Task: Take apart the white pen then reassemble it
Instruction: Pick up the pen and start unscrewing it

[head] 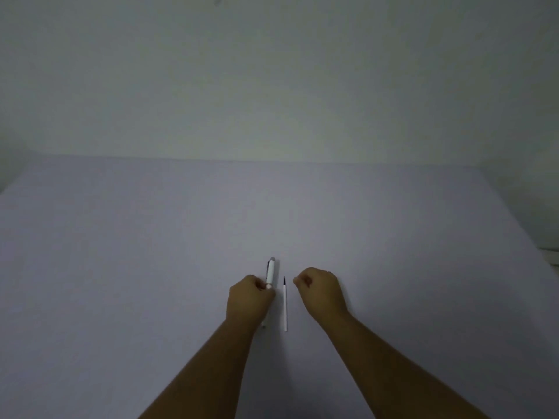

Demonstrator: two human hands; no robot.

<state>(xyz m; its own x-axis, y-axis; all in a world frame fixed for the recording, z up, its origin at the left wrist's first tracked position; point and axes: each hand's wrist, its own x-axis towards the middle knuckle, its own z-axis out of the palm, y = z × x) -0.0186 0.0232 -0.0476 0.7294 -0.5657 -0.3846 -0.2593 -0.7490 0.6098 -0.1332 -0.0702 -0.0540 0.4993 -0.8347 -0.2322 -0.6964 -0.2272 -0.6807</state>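
Note:
The white pen barrel (pixel 270 273), with a grey top button and a dark clip, points away from me on the pale table (pixel 151 267). My left hand (pixel 248 300) is shut on the barrel's near end. A small grey end pokes out below that hand (pixel 263 326). The thin white refill (pixel 285 306), dark tip pointing away, lies loose on the table between my hands. My right hand (pixel 320 293) hovers just right of the refill, fingers curled into a loose fist with nothing visible in it.
The table runs back to a plain pale wall (pixel 272 86). A white object (pixel 552 255) shows at the far right edge.

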